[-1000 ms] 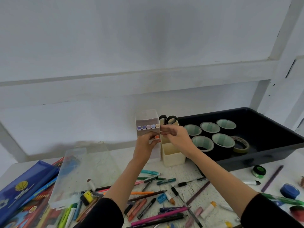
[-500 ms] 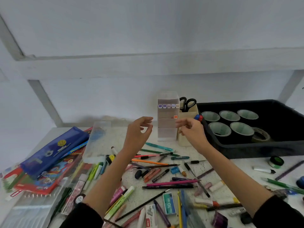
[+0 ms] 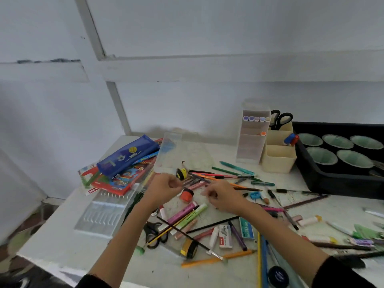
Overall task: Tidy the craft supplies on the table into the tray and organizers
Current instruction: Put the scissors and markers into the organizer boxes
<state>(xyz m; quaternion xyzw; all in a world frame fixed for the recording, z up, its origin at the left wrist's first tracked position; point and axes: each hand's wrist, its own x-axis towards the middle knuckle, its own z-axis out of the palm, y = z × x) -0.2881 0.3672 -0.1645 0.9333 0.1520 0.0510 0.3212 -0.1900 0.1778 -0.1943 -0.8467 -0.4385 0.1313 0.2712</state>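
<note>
Pens, markers and pencils [image 3: 228, 176] lie scattered over the white table [image 3: 68, 229]. My left hand [image 3: 164, 189] hovers low over the pile's left end, fingers curled, fingertips by a pink marker [image 3: 196, 185]. My right hand [image 3: 225, 197] is just to its right, fingers curled toward a pale marker; blur hides any grip. An orange cap-like piece [image 3: 186, 195] lies between my hands. A clear marker organizer [image 3: 250, 146] and a cream organizer [image 3: 278, 161] with scissors [image 3: 280, 119] stand at the back. The black tray [image 3: 324, 181] holds tape rolls [image 3: 321, 155].
A blue pencil case [image 3: 126, 155] lies on colourful packets at the left, beside a clear lid [image 3: 168, 150] and a clear plastic insert [image 3: 101, 215]. Black scissors [image 3: 152, 231], highlighters [image 3: 182, 213] and small boxes [image 3: 225, 235] lie near me. The table's left edge drops to the floor.
Both hands left the marker organizer and came down and toward me to the pile of pens. My view swung left and down.
</note>
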